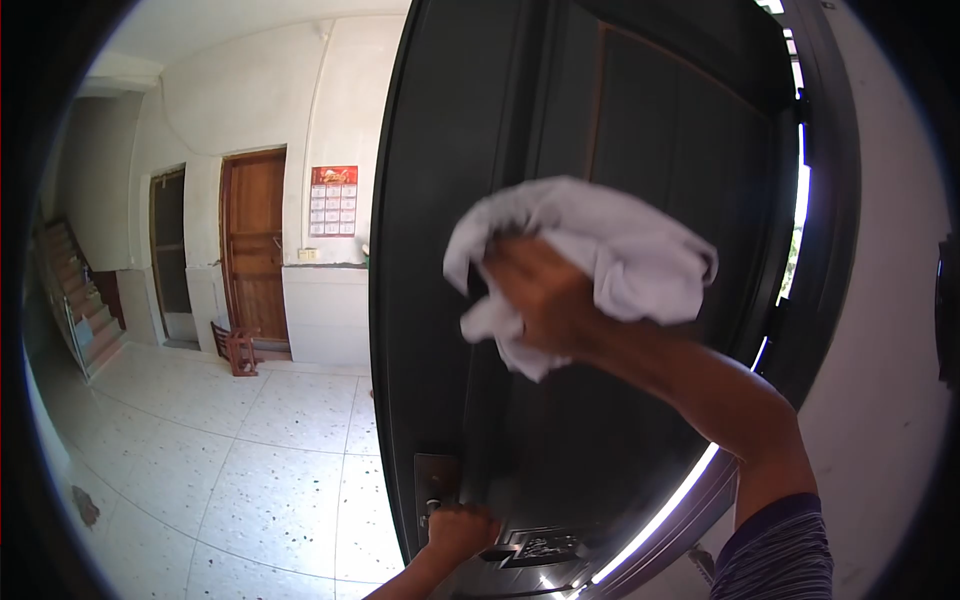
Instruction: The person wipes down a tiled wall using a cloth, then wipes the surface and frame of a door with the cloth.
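Observation:
A dark panelled door [430, 200] stands partly open in front of me, filling much of the view. High on its face, my right hand [545, 295] holds a crumpled white cloth [640, 245], closed on it and slightly blurred; the cloth spreads out around the fingers against the panel. Lower down, my left hand [462, 532] is wrapped around the door handle [510, 550], just below a dark lock plate [436, 480] near the door's free edge. Most of the handle is hidden by the hand.
Daylight shows through the gap beside the door frame [835, 200] on the right. Across the speckled tiled floor [270, 480] are a brown wooden door [255, 240], a small reddish-brown chair [238, 350], a wall calendar [334, 202] and stairs [85, 295] at far left.

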`<state>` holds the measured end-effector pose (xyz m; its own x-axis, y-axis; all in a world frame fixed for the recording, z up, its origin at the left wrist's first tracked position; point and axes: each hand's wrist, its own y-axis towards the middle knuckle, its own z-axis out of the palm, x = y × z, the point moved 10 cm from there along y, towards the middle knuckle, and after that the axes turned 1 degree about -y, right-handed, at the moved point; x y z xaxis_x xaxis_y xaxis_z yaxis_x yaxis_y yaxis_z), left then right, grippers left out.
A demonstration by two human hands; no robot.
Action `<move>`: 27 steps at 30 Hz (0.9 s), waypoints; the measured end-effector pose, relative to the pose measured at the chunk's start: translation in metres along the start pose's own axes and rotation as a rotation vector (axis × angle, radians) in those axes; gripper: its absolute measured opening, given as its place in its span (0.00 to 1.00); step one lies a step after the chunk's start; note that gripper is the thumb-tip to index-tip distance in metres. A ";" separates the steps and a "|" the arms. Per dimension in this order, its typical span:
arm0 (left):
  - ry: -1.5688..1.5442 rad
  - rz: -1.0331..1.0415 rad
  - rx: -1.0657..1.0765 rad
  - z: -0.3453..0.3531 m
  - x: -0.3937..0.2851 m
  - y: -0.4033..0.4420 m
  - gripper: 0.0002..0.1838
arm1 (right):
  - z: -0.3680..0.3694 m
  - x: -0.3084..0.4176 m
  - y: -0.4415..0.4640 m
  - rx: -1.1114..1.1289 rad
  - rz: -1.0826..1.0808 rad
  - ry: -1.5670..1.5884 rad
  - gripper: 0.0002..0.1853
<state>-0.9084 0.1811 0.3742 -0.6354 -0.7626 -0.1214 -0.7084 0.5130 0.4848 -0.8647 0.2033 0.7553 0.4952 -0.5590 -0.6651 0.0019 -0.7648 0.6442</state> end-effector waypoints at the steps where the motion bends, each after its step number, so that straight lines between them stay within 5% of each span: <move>1: 0.002 -0.026 0.036 0.002 0.003 0.003 0.20 | 0.011 0.022 -0.028 0.067 -0.068 -0.031 0.27; 4: 0.055 -0.072 0.022 0.001 0.008 0.008 0.20 | 0.012 0.015 -0.047 0.061 -0.160 -0.094 0.24; 8: 0.063 -0.007 -0.036 0.010 0.010 0.006 0.20 | -0.024 -0.073 0.024 -0.058 -0.016 -0.134 0.30; 11: 0.065 0.005 -0.025 0.004 0.005 0.007 0.18 | -0.067 -0.128 0.087 -0.234 -0.090 -0.373 0.14; 14: 0.054 0.037 -0.037 0.005 0.003 0.003 0.17 | -0.078 -0.190 0.138 -0.159 -0.095 -0.660 0.15; 16: 0.056 0.045 -0.133 -0.006 -0.001 -0.001 0.17 | -0.106 -0.242 0.157 -0.128 0.241 -0.586 0.17; 17: 0.053 0.052 -0.121 -0.004 0.000 -0.002 0.17 | -0.127 -0.272 0.150 -0.201 0.460 -0.487 0.17; 19: 0.074 0.045 -0.157 -0.002 -0.002 -0.004 0.17 | -0.138 -0.330 0.138 -0.093 0.323 -0.667 0.23; 20: 0.066 0.047 -0.154 0.000 -0.001 -0.004 0.17 | -0.166 -0.348 0.109 -0.248 0.414 -0.512 0.27; 22: 0.063 0.028 -0.148 0.004 0.002 -0.002 0.17 | -0.180 -0.376 0.066 -0.227 0.191 -0.813 0.28; 26: 0.078 0.052 -0.165 0.009 -0.007 0.002 0.17 | -0.252 -0.404 -0.073 -0.341 0.767 -0.598 0.29; 27: 0.095 0.039 -0.162 0.015 -0.005 0.003 0.17 | -0.249 -0.415 -0.093 -0.192 0.375 -0.919 0.16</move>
<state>-0.9119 0.1923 0.3628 -0.6238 -0.7813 -0.0210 -0.6202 0.4784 0.6217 -0.8537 0.5859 1.0657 -0.3687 -0.8447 -0.3880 0.1634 -0.4698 0.8675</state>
